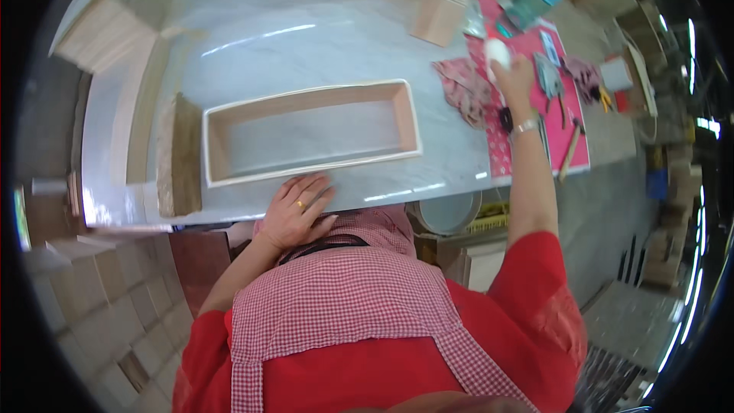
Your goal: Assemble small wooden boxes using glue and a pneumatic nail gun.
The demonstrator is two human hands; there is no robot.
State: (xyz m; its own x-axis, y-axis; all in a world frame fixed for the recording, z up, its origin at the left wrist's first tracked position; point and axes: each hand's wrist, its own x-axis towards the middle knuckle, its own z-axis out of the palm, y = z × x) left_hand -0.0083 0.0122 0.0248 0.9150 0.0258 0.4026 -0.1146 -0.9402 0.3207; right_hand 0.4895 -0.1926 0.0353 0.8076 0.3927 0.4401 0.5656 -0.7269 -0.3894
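Observation:
A long rectangular wooden frame [306,170] with a pale upper rim lies on the grey table top, which shows through its middle. Against the table's front edge, just below that frame, rests my left hand [300,210], fingers stretched out and nothing in it. My right hand [518,80] reaches out over the pink mat [501,157] at the right, its fingers around a white rounded bottle [498,53]. A crumpled pink cloth [465,90] lies left of that hand. Right of it are a grey hand tool [548,76] and a hammer [570,154].
A rough wooden block [180,157] stands left of the frame, with pale boards [138,115] beyond. At the back are a stack of wooden pieces [441,11] and a teal bottle [529,6]. A round container [449,213] sits below the table's front edge.

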